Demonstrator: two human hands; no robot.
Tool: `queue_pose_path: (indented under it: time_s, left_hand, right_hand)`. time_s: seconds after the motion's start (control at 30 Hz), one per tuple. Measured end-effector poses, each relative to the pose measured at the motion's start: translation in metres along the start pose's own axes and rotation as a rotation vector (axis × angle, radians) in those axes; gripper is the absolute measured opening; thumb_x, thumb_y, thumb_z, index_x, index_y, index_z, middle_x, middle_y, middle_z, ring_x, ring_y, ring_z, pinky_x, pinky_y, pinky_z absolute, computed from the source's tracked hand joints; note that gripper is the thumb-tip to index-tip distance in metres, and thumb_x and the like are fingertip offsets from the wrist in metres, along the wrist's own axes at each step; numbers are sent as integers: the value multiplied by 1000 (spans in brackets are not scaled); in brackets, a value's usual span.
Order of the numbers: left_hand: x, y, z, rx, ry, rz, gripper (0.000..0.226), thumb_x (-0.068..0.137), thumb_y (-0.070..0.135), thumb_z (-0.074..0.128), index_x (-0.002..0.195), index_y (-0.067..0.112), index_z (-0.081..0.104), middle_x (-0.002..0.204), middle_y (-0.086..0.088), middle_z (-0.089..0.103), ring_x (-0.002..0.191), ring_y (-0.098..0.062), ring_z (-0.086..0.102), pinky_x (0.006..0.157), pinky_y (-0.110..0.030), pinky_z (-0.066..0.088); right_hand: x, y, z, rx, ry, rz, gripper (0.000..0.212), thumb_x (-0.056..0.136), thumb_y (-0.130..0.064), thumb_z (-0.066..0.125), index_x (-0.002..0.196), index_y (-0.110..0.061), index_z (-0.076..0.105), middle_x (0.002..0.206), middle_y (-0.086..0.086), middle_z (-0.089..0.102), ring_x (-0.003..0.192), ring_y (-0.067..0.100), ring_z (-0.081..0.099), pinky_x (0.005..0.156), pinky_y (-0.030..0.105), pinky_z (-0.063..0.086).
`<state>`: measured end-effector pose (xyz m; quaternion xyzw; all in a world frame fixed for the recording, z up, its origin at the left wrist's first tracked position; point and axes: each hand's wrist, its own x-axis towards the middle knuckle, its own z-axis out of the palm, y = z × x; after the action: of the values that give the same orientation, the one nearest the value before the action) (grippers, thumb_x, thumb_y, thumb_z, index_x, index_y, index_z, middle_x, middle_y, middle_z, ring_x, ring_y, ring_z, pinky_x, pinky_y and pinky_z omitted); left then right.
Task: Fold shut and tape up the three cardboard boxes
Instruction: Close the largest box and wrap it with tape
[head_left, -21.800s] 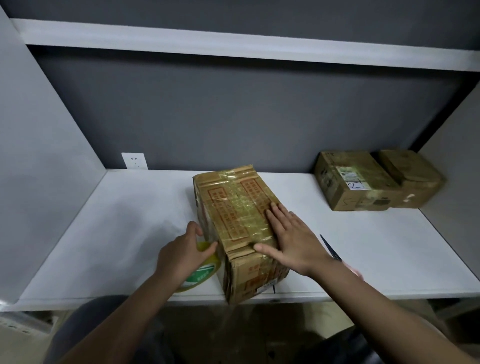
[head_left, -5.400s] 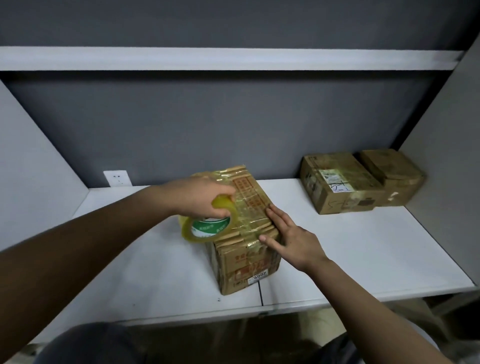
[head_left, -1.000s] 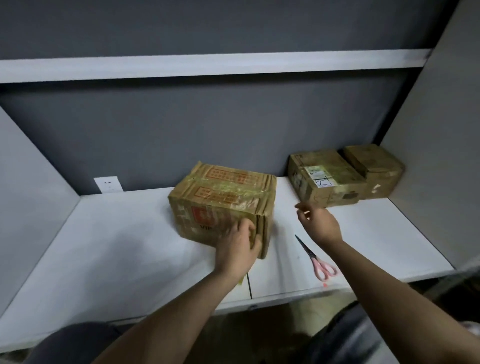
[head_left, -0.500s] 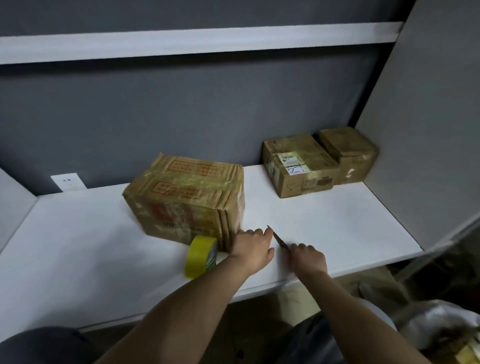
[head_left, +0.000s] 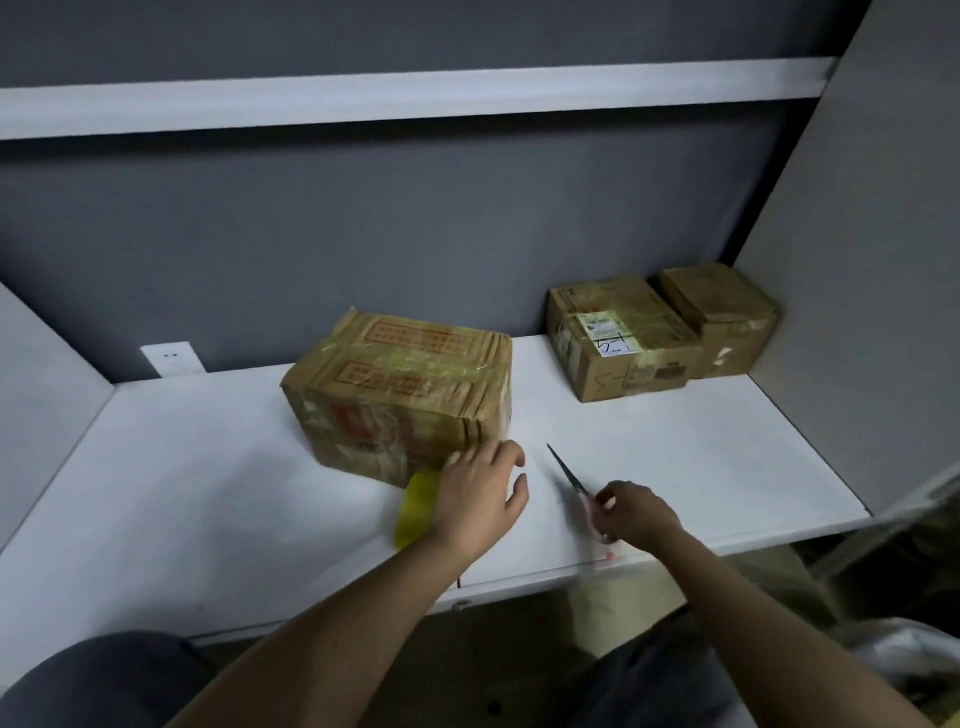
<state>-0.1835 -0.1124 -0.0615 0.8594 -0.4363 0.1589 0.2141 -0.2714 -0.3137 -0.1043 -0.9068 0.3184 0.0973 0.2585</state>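
Note:
A large taped cardboard box (head_left: 400, 389) with red print lies on its side in the middle of the white table (head_left: 727, 441). Two smaller closed boxes stand at the back right: one with a white label (head_left: 618, 343) and a smaller one (head_left: 722, 317) against the side wall. My left hand (head_left: 480, 493) hovers with loosely curled fingers at the big box's near right corner, just over the yellow tape roll (head_left: 415, 506), which stands on edge. My right hand (head_left: 636, 512) grips the pink handles of the scissors (head_left: 571, 478), blades pointing away to the left.
Grey walls enclose the table on the left, back and right, and a white shelf (head_left: 415, 98) runs overhead. A wall socket (head_left: 174, 358) sits at the back left. Crumpled plastic (head_left: 914, 654) lies on the floor at the lower right.
My right hand has closed round the scissors' handles and drawn them slightly to the right. My left hand has moved a little apart from the box corner. The view shifted left.

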Motion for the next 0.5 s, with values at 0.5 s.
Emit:
queue_pose_path:
  time_s: [0.5]
  left_hand:
    - [-43,-76,-8,-524,-356,-860,49,90,45,57,133,30,39,117,-5,62,101,-29,60,85,-37,50]
  right_hand:
    - [-48,-78,-35,194,-480,-269,47,81,-55,68,110,-22,51,84,-2,57,71,12,51,61,22,41]
